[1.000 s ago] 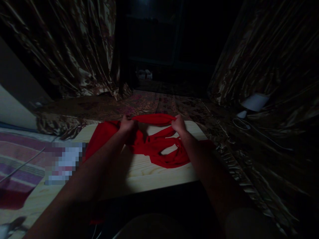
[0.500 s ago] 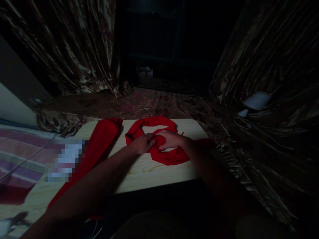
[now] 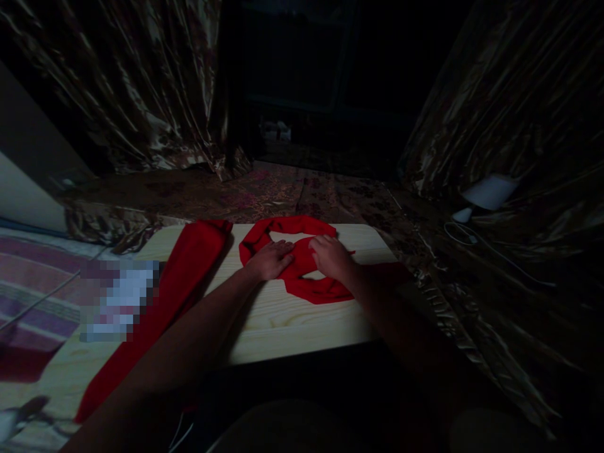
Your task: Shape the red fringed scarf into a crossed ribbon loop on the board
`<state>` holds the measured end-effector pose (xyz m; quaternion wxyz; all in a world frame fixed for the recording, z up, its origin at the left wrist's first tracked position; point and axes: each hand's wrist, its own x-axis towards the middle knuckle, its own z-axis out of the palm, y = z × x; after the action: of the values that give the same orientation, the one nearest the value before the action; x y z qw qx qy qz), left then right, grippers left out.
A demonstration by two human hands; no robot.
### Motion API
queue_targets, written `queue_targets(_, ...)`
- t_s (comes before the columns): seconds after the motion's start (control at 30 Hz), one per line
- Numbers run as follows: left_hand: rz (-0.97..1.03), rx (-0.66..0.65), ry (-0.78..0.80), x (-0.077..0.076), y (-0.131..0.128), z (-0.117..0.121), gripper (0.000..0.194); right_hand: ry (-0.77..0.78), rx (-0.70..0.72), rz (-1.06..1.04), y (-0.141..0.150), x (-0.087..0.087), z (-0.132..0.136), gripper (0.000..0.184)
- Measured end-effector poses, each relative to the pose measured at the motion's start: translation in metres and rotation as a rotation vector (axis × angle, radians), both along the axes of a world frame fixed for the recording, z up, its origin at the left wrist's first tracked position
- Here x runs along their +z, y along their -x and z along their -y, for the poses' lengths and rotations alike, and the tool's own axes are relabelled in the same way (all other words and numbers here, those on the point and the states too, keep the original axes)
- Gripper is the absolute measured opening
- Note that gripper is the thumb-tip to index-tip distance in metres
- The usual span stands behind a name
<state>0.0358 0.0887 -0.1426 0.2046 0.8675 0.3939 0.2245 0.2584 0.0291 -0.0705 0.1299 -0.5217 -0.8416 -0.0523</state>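
A long red cloth band, like a scarf, lies on a pale wooden table in two joined loops that cross in the middle. My left hand rests on the crossing, fingers stretched out over the cloth. On the right of the crossing, my right hand touches the cloth with bent, slightly parted fingers; its thumb is hard to see. A second stretch of red cloth runs down the table's left side, partly behind my left forearm. More red cloth trails off the table's right side beyond my right wrist.
A blurred-out flat item lies at the table's left edge beside striped bedding. To the right stand a small white lamp and its cord. Patterned curtains hang at the back. The room is dim.
A second ago both hands held a stretch of the cloth up at the back of the table. It now lies down as a loop. My hands came together on the crossing, then moved apart.
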Motion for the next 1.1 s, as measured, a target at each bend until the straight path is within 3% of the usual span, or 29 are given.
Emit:
queue_targets(0.1, -0.063, 0.007, -0.064, 0.001, -0.001, 0.002, 0.060, 0.047, 0.046, -0.012, -0.006, 0.012, 0.017, 0.022)
queue_targets(0.23, -0.103, 0.024, -0.131, 0.002, -0.003, 0.003, 0.058, 0.414, 0.152, 0.196, -0.010, 0.024, 0.039, 0.045)
queue_targets(0.33, -0.103, 0.025, -0.162, 0.004, -0.002, 0.004, 0.056, 0.502, 0.160, 0.317, -0.007, 0.031, 0.056, 0.035)
queue_targets(0.53, 0.200, -0.041, -0.304, 0.026, -0.002, 0.027, 0.035, 0.606, 0.262, 0.127, 0.015, 0.029, 0.077, 0.030)
queue_targets(0.6, 0.300, -0.090, -0.199, 0.037, -0.003, 0.038, 0.032, 0.571, 0.242, -0.001, 0.022, 0.025, 0.074, 0.025)
queue_targets(0.7, 0.328, -0.213, 0.205, 0.049, -0.002, 0.048, 0.049, 0.484, 0.184, -0.229, 0.028, 0.018, 0.062, 0.022)
queue_targets(0.8, 0.318, -0.351, 0.541, 0.050, 0.000, 0.050, 0.059, 0.462, 0.082, -0.421, 0.028, 0.014, 0.047, 0.019)
queue_targets(0.9, 0.292, -0.323, 0.680, 0.043, -0.001, 0.046, 0.056, 0.528, 0.072, -0.560, 0.019, 0.013, 0.031, 0.022)
queue_targets(1.03, 0.407, -0.188, 0.764, 0.039, -0.004, 0.043, 0.052, 0.504, 0.028, -0.389, -0.001, 0.013, 0.015, 0.089)
queue_targets(1.1, 0.461, -0.186, 0.799, 0.040, -0.004, 0.042, 0.049, 0.487, -0.039, -0.261, -0.008, 0.009, 0.012, 0.097)
